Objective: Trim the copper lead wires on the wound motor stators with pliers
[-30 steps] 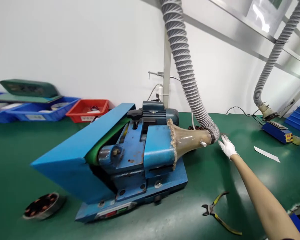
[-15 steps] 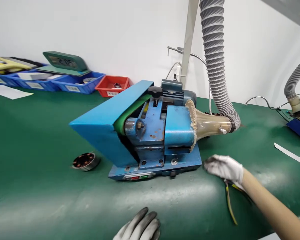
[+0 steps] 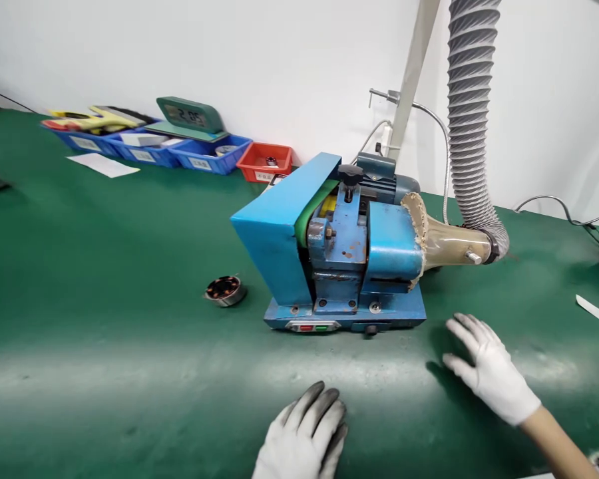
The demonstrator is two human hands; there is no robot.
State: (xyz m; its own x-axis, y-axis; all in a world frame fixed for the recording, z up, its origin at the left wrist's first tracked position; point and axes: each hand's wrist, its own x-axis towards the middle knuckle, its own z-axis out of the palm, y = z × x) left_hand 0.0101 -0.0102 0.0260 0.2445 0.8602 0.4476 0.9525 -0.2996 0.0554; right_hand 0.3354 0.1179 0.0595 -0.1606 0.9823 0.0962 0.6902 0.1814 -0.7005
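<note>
My left hand, in a white glove with grey-stained fingers, lies low on the green mat in front of the blue belt sander. Its fingers are extended and nothing shows in them. To the right of the sander's base my right hand, also gloved, is over the mat with thumb and fingers apart, holding nothing. Left of the sander stands a round motor stator with copper windings inside a metal ring. The sander's red and green buttons face me.
A grey ribbed hose runs down to the sander's dust hood. Blue bins, a red bin and a green digital clock line the wall. Paper lies at left, a white strip at right.
The view has turned left, so the sander and stator appear further right. My right hand has opened its fingers; the yellow-handled tool beneath it is no longer seen. My left hand shows more fully.
</note>
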